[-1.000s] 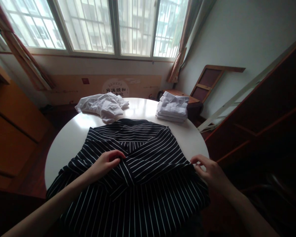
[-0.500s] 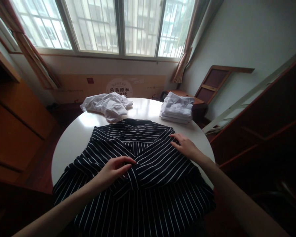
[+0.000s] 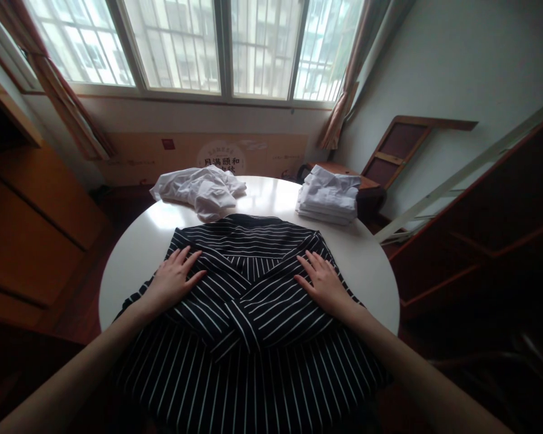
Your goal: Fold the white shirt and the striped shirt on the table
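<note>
A black shirt with thin white stripes lies spread on a round white table, both sleeves folded in so they cross at the middle. My left hand rests flat on the left folded part, fingers apart. My right hand lies flat on the right folded part, fingers apart too. Neither hand grips the cloth. The shirt's lower part hangs over the near table edge.
A crumpled white garment lies at the table's far left. A stack of folded white clothes sits at the far right. Wooden cabinets stand to the left, dark wooden furniture to the right, windows behind.
My left hand let go of the sleeve at the middle and moved left, flat onto the shirt. My right hand moved from the shirt's right edge inward and now presses flat.
</note>
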### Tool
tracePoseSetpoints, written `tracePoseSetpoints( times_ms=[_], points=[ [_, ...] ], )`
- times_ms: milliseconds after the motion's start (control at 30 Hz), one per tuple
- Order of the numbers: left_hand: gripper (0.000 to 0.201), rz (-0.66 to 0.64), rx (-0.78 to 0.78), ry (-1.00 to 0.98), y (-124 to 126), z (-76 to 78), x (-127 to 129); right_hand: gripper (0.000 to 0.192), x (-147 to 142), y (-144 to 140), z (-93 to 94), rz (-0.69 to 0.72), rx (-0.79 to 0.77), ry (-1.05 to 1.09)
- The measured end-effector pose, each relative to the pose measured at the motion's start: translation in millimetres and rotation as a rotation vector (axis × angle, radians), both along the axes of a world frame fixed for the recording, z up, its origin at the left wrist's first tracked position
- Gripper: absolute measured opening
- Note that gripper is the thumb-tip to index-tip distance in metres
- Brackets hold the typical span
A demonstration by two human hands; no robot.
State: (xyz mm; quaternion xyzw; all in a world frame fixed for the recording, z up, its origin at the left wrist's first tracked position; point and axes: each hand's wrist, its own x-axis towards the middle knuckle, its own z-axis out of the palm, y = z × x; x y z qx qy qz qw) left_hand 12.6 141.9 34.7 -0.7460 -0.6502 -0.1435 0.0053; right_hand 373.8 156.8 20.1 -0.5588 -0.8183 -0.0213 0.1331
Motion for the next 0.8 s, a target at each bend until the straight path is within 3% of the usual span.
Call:
tracePoseSetpoints(
  times_ms=[100,200,467,800],
  points=[
    [0.056,0.03,-0.02,0.09,6.0,-16.9,-4.4,0.054,-0.4,0.1,-2.4,-0.01,-0.006,-0.028],
    [0.058,0.034,-0.026,0.104,7.9,-19.8,-2.8,0.054,-0.9,1.3,-1.7,-0.017,-0.008,-0.034],
    [0.057,0.037,-0.018,0.105,10.7,-17.1,-1.7,0.052,-0.7,1.6,-3.0,-0.014,0.01,-0.034],
    [0.061,-0.015,-0.237,0.154,32.8,3.6,-5.3,0.053,-3.0,2.3,6.0,-0.043,-0.037,-0.047]
  ],
)
